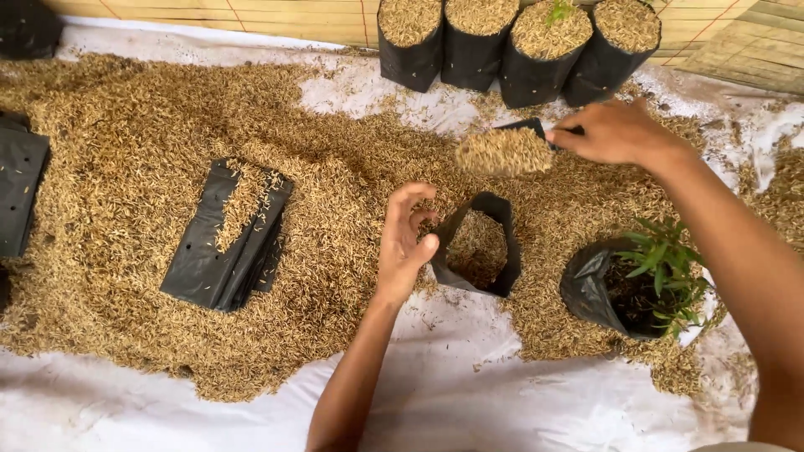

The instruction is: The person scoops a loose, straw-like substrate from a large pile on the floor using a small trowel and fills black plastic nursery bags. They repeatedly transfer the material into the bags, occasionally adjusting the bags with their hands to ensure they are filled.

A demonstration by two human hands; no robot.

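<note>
My left hand (406, 238) pinches the near-left rim of an open black grow bag (502, 251) that is partly filled with rice husk. My right hand (615, 132) grips a black scoop (536, 127) heaped with rice husk (502, 151), held just above and behind the bag's mouth. The bag stands on a wide layer of loose husk (126, 167) spread over a white sheet (452, 393).
A black bag with a green seedling (662, 268) sits right of the open bag. A stack of flat empty black bags (209, 259) lies to the left. Several husk-filled black bags (473, 38) stand along the back. More black plastic (17, 188) lies at the left edge.
</note>
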